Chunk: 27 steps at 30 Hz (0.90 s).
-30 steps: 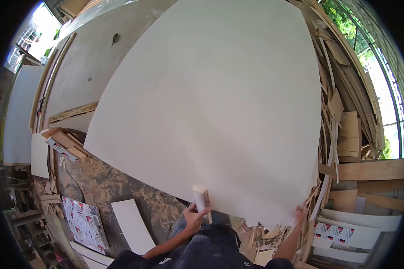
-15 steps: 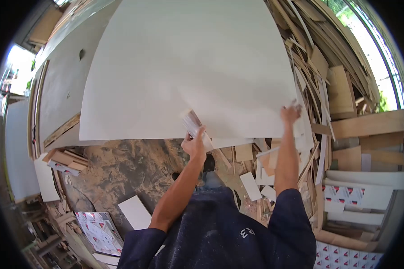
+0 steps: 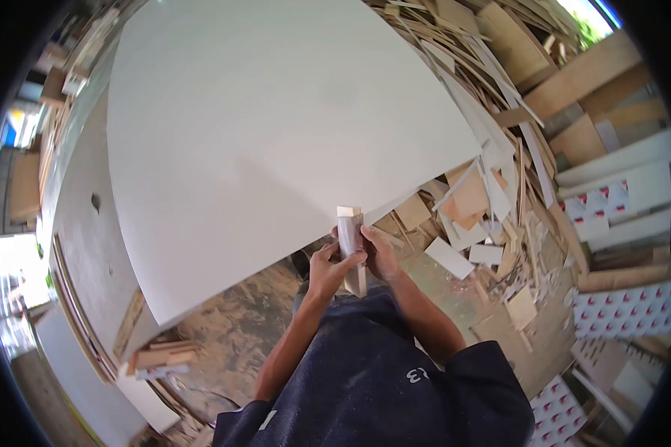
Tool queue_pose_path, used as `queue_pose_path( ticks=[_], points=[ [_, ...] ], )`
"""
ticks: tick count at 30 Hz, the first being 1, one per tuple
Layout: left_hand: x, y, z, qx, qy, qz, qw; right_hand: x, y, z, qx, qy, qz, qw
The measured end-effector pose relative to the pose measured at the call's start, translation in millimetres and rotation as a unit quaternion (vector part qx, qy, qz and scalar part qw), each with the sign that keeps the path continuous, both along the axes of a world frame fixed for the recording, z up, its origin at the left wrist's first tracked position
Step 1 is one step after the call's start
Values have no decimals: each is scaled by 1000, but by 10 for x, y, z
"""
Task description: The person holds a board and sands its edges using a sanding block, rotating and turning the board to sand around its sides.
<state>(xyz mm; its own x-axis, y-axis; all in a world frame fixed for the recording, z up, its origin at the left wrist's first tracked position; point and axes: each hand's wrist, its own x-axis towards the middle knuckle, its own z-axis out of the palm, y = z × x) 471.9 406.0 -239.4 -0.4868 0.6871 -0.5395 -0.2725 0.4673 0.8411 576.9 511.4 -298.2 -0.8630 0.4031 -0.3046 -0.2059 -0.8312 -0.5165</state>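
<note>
Both hands are close together in front of my torso, near the front edge of a large white board (image 3: pixel 291 112). Between them is a wooden sanding block (image 3: pixel 350 235) with a greyish-brown sheet wrapped round its middle and pale wood showing at both ends. My left hand (image 3: pixel 329 270) grips it from the left, thumb across its face. On the right side my right hand (image 3: pixel 380 255) has its fingers closed against the block. The block stands roughly lengthwise to my body, clear of the board's surface.
Wood offcuts and thin strips (image 3: pixel 470 197) are heaped to the right of the board. White scraps (image 3: pixel 449 258) lie on the dusty floor (image 3: pixel 238 316). Leaning panels (image 3: pixel 626 201) stand at the far right, and a grey sheet (image 3: pixel 89 223) is on the left.
My right hand has left the board's right edge and joined my left hand at the sanding block. The block has come nearer my body and turned more upright. My view has rotated.
</note>
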Motion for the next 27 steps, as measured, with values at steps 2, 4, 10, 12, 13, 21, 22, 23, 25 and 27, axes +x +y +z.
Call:
queue_pose_path(
  ticks=[2, 4, 10, 12, 13, 21, 22, 23, 25, 27],
  points=[
    [-202, 80, 34, 2, 57, -81, 995, -89, -104, 144, -18, -26, -78, 996],
    [-398, 100, 31, -10, 106, -190, 976, -185, -217, 114, 51, -65, -157, 984],
    [-1044, -250, -295, 107, 503, -306, 801, -739, -475, -103, 345, -336, -482, 732],
    [-1234, -358, -398, 33, 550, -389, 738, -809, -725, -292, 449, -396, -444, 667],
    [-1288, -411, -515, 42, 553, -401, 729, -845, -832, -309, 549, -447, -377, 596],
    [-1324, -513, -737, 13, 605, -435, 667, -821, -293, -542, 624, -528, -382, 430],
    [-1318, -523, -742, -5, 604, -438, 666, -651, 41, -595, 630, -518, -393, 425],
    [-1261, -617, -756, -5, 604, -438, 666, -474, 239, -599, 633, -534, -381, 411],
    [-1341, -538, -788, 4, 598, -433, 675, -289, 895, -566, 594, -584, -364, 417],
    [-1401, -503, -796, 13, 600, -438, 669, -4, 1598, -645, 577, -610, -430, 331]
  ],
)
